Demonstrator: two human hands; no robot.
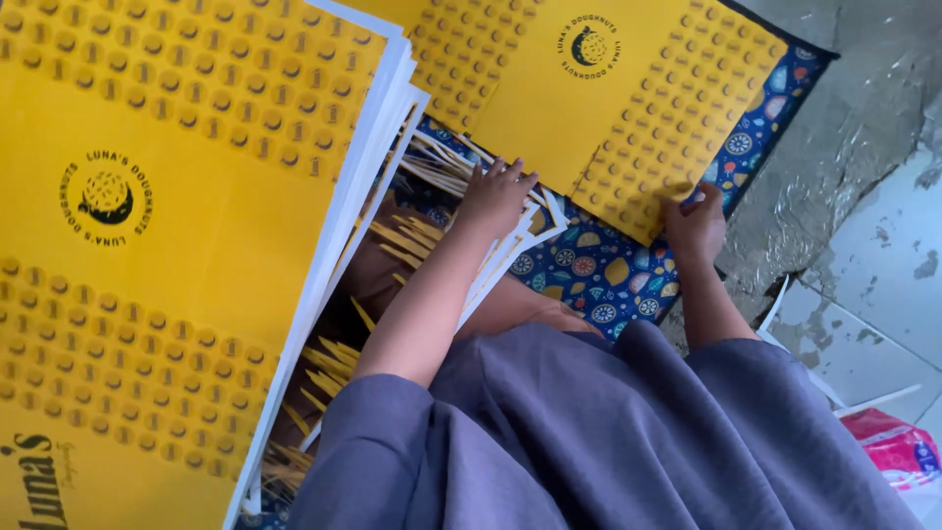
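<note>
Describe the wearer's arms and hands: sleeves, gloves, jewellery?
Both hands are bare: left hand and right hand show no gloves, and no rings or watch can be made out. Forearms are uncovered. Loose grey-blue sleeves of a soft, plain fabric end near the elbows, without visible markings.

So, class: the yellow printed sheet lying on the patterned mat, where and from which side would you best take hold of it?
Probably by the near corner of the yellow sheet, where the right hand already touches it. That corner juts free over the patterned mat, so fingers could slip under from the near right side.
</note>
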